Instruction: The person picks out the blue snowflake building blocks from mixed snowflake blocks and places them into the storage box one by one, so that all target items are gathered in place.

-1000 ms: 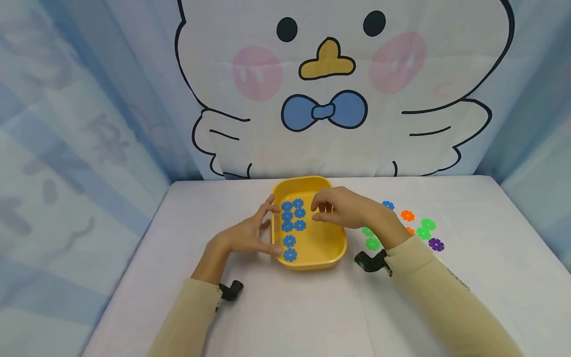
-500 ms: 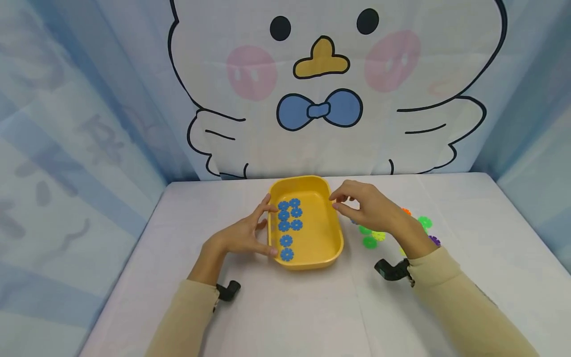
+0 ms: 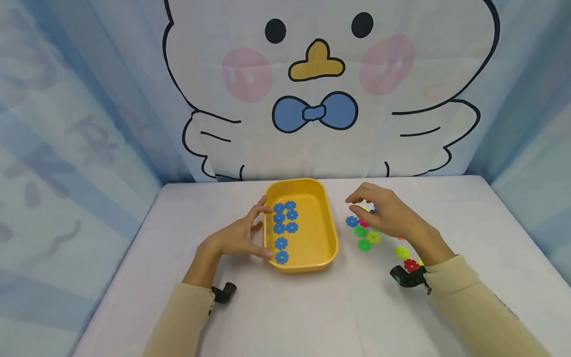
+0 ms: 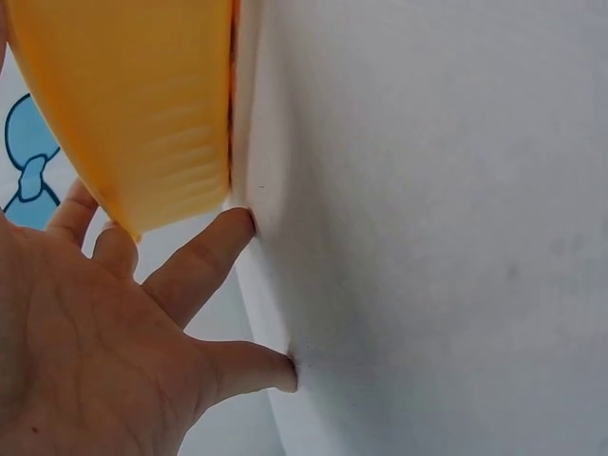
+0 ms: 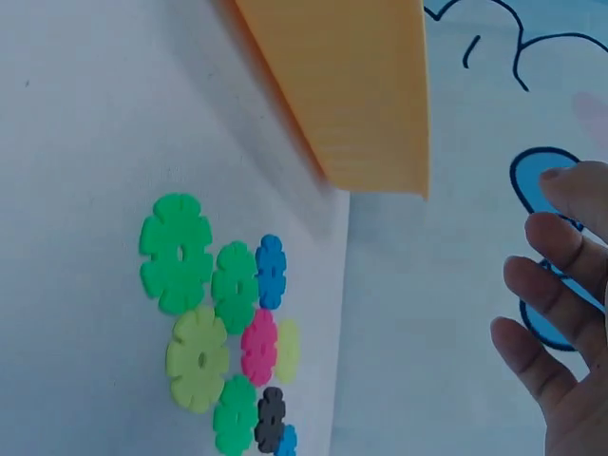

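A yellow plastic tray (image 3: 314, 233) stands on the white table, several blue flower-shaped plastic discs (image 3: 279, 228) lined up along its left side. My left hand (image 3: 238, 235) rests against the tray's left wall, thumb and fingers spread along the rim. Right of the tray, my right hand (image 3: 385, 213) hovers over loose flower discs, fingers bent and apart with nothing between them. Close below its fingertips lie a blue disc (image 3: 352, 221) and a pink disc (image 5: 259, 347); the hand hides part of the pile.
Green discs (image 3: 364, 245) and a yellow-green disc (image 3: 373, 237) lie between the tray and my right wrist. Nearer my right sleeve are a yellow disc (image 3: 402, 252) and a red disc (image 3: 411, 265). A printed curtain (image 3: 312, 153) hangs behind the table's back edge.
My right hand has moved right, from above the tray's inside to over the loose discs. The left hand stays at the tray's left side. The head view has shifted slightly.
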The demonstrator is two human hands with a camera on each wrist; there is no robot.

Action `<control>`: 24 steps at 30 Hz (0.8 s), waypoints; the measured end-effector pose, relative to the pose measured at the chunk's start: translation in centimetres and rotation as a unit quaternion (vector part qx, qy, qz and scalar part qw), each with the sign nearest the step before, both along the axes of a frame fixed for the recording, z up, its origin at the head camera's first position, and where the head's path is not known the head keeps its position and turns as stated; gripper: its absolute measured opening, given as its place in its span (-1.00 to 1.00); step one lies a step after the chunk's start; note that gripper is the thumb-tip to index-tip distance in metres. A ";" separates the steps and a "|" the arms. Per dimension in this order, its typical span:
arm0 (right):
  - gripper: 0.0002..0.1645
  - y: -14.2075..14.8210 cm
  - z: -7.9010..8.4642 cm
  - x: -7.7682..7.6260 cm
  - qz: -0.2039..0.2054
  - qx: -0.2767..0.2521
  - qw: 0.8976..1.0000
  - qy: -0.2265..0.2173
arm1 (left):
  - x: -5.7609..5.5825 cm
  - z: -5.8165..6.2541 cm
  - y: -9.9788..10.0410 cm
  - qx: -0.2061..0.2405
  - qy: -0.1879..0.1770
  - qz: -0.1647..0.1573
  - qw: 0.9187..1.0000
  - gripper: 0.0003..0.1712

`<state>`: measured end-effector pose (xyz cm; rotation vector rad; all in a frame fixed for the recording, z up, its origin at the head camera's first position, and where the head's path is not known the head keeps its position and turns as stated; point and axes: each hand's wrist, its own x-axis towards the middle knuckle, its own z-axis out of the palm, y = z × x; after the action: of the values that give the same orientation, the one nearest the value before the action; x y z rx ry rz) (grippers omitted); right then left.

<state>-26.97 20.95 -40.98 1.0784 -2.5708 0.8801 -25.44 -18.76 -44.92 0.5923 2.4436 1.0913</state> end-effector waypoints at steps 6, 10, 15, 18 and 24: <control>-0.67 1.6 -0.8 -0.4 -0.019 0.004 0.999 0.040 | 0.0 -0.1 0.0 0.006 -0.003 -0.001 1.000 0.27; -0.65 2.5 -1.4 -0.5 -0.040 0.011 0.999 0.025 | 0.0 -0.2 -0.1 0.008 -0.007 0.002 1.000 0.26; -0.63 3.2 -2.2 -0.5 -0.062 0.024 0.998 -0.004 | 0.1 -0.3 -0.2 0.010 -0.007 0.000 1.000 0.26; -0.63 3.5 -2.7 -0.6 -0.068 0.021 0.997 -0.019 | 0.1 -0.3 -0.1 0.011 -0.008 -0.003 1.000 0.26; -0.63 3.4 -3.7 -1.2 -0.076 0.019 0.996 -0.053 | 0.2 0.0 -0.1 0.013 -0.009 -0.001 1.000 0.24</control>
<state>-28.16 24.37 -44.66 0.8532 -2.7245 0.8769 -25.27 -18.84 -44.96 0.5915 2.4163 1.1246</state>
